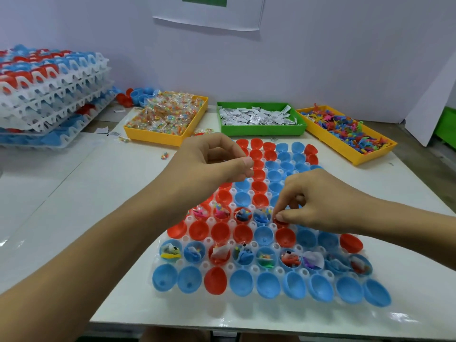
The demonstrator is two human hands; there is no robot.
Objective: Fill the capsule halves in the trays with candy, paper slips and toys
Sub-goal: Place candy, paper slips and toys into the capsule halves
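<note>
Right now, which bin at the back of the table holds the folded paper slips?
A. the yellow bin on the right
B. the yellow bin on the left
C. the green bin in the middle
C: the green bin is full of white paper slips, while the left yellow bin holds wrapped candy and the right yellow bin holds small colourful toys.

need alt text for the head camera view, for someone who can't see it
Two bare hands work over a clear tray of red and blue capsule halves; the right hand pinches at a red half, the left hand hovers curled. Behind sit bins of candy, paper slips and toys.
</note>
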